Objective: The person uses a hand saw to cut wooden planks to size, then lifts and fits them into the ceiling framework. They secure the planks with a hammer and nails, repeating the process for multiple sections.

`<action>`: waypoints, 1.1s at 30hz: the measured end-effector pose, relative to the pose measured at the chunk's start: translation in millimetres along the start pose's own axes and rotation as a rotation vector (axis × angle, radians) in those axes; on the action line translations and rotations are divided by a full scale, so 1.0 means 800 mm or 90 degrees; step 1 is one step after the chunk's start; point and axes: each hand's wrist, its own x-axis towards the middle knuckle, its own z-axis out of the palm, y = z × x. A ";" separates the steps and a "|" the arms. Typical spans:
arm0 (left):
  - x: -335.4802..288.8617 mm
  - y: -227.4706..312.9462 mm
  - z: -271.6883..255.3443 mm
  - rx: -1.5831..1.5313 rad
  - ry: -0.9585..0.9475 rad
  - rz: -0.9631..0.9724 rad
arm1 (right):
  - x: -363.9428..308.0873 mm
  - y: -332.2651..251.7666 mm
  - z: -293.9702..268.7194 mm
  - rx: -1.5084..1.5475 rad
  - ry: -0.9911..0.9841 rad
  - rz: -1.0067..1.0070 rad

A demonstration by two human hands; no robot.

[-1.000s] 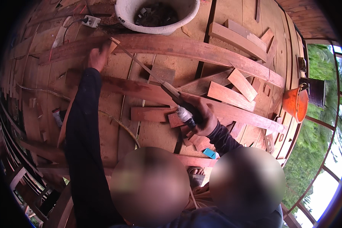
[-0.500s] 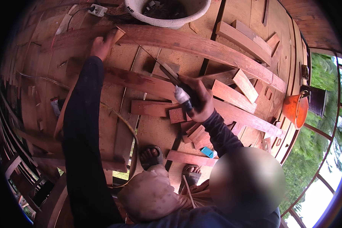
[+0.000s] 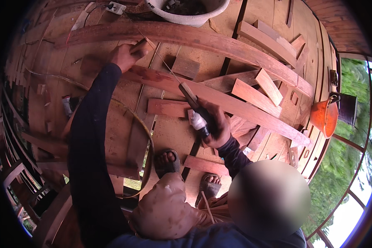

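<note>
Gripping thin-bladed tool [image 3: 189, 95] in right hand [image 3: 215, 125]; clamping wood block [image 3: 139, 46] in left hand [image 3: 125, 57], close to blade [image 3: 164, 63]. Could nick left hand through a slip.

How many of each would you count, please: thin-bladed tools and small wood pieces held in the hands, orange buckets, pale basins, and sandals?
Thin-bladed tool in the right hand: 1
Small wood piece in the left hand: 1
Orange bucket: 1
Pale basin: 1
Sandals: 2
Total: 6
</note>
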 end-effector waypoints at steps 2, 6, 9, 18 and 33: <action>-0.025 0.028 0.016 0.035 -0.103 -0.009 | -0.052 -0.008 -0.001 0.087 0.021 0.046; -0.049 -0.009 0.068 0.028 -0.104 -0.005 | -0.083 -0.033 0.002 0.163 0.021 0.176; -0.074 -0.054 0.098 0.050 0.025 0.048 | -0.080 -0.036 0.014 0.096 -0.006 0.172; -0.067 -0.044 0.068 0.099 0.064 0.078 | -0.066 -0.004 0.041 0.085 -0.022 0.139; -0.058 -0.006 0.132 0.172 0.102 0.112 | -0.097 -0.020 0.002 0.087 -0.062 0.238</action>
